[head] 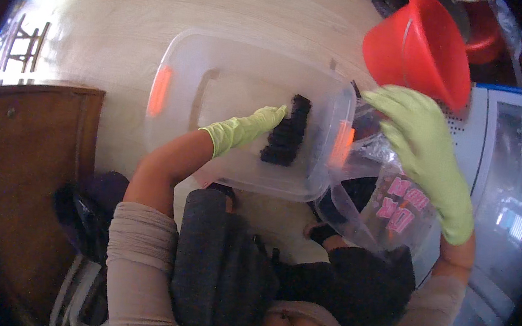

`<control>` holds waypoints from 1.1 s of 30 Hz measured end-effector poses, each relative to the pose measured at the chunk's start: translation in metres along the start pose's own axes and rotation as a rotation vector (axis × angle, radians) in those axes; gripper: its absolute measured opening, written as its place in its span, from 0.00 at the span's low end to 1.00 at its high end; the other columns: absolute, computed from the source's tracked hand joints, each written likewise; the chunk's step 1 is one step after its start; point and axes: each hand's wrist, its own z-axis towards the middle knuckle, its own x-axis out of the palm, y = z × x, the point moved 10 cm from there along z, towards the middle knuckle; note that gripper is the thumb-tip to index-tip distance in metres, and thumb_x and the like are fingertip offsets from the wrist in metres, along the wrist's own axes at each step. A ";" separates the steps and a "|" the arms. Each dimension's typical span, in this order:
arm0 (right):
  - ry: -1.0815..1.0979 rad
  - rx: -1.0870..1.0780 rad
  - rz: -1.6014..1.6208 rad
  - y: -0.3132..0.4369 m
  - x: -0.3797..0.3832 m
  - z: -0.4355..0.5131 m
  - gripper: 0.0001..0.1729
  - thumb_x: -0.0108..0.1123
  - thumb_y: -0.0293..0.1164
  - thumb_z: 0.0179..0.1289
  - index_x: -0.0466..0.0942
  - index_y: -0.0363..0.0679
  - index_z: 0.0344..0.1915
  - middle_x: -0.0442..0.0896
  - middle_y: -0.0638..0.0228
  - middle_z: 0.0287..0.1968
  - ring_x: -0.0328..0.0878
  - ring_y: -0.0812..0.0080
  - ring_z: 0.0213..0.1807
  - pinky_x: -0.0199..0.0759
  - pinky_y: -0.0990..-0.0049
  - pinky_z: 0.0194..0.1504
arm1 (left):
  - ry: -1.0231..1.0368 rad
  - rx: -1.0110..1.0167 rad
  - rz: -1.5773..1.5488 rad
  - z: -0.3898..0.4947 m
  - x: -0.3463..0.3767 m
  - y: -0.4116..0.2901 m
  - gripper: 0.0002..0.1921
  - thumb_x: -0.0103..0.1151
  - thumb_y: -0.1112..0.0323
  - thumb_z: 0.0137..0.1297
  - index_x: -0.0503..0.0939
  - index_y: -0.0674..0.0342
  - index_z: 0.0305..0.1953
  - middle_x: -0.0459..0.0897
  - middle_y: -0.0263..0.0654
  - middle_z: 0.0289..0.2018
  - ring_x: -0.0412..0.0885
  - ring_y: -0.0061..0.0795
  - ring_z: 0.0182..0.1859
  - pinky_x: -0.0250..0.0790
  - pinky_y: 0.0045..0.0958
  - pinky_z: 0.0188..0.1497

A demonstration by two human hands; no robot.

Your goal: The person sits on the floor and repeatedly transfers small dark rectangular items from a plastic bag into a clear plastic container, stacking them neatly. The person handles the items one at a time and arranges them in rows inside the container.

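Note:
A row of small black pieces (286, 135), of a kind I cannot make out, lies in a clear plastic storage bin (232, 170) with orange latches. My left hand (267, 117), in a yellow-green glove, reaches into the bin with its fingertips at the row's left side. Whether it grips a piece is hidden. To the right of the bin, my right hand (413, 129), gloved alike, is raised with thumb and fingers apart and nothing visible between them. Beneath it is a clear plastic bag (393, 198) with pink printed writing.
A red plastic bucket (391, 53) is tilted beyond my right hand. At the far right is a pale cabinet with a glossy panel (510, 185). A brown wooden cabinet (34, 143) stands at the left. The bin rests on the light floor (256, 9), just before my feet.

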 end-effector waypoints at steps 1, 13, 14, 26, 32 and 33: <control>0.017 0.093 -0.039 -0.002 -0.017 -0.022 0.19 0.57 0.32 0.59 0.78 0.42 0.50 0.80 0.60 0.51 0.73 0.56 0.56 0.64 0.59 0.57 | -0.029 0.005 0.069 -0.003 -0.003 -0.005 0.30 0.39 0.41 0.71 0.78 0.62 0.54 0.83 0.43 0.48 0.76 0.36 0.55 0.64 0.31 0.59; 0.370 0.468 0.135 -0.049 0.041 -0.178 0.22 0.57 0.34 0.60 0.76 0.42 0.54 0.79 0.58 0.46 0.73 0.54 0.50 0.66 0.58 0.54 | -0.052 -0.054 -0.103 -0.013 0.020 -0.003 0.33 0.33 0.40 0.71 0.77 0.65 0.54 0.81 0.49 0.49 0.76 0.49 0.53 0.63 0.40 0.58; 0.385 0.464 0.127 -0.051 0.047 -0.183 0.22 0.57 0.34 0.59 0.75 0.42 0.54 0.79 0.58 0.45 0.73 0.54 0.49 0.66 0.58 0.53 | -0.098 -0.142 -0.127 -0.014 0.016 0.007 0.32 0.35 0.40 0.70 0.77 0.64 0.54 0.81 0.46 0.48 0.77 0.45 0.52 0.64 0.39 0.57; 0.285 0.409 0.162 -0.072 0.080 -0.186 0.15 0.56 0.31 0.57 0.80 0.39 0.43 0.82 0.57 0.36 0.78 0.54 0.41 0.72 0.59 0.47 | -0.013 -0.026 -0.195 -0.040 -0.033 0.009 0.22 0.48 0.69 0.68 0.68 0.60 0.64 0.80 0.30 0.45 0.75 0.20 0.42 0.68 0.19 0.41; 0.596 0.386 0.274 -0.073 0.147 -0.196 0.17 0.57 0.31 0.55 0.79 0.42 0.45 0.81 0.60 0.38 0.77 0.56 0.44 0.69 0.58 0.48 | -0.011 0.183 -0.002 -0.040 -0.021 -0.008 0.27 0.47 0.79 0.65 0.64 0.62 0.66 0.74 0.34 0.56 0.73 0.25 0.55 0.64 0.25 0.57; 0.681 0.356 0.250 -0.072 0.166 -0.197 0.16 0.57 0.32 0.54 0.80 0.43 0.44 0.81 0.62 0.38 0.77 0.57 0.44 0.70 0.58 0.47 | -0.056 0.195 0.105 -0.039 -0.021 -0.010 0.28 0.46 0.81 0.65 0.63 0.62 0.67 0.72 0.36 0.60 0.71 0.27 0.60 0.62 0.26 0.62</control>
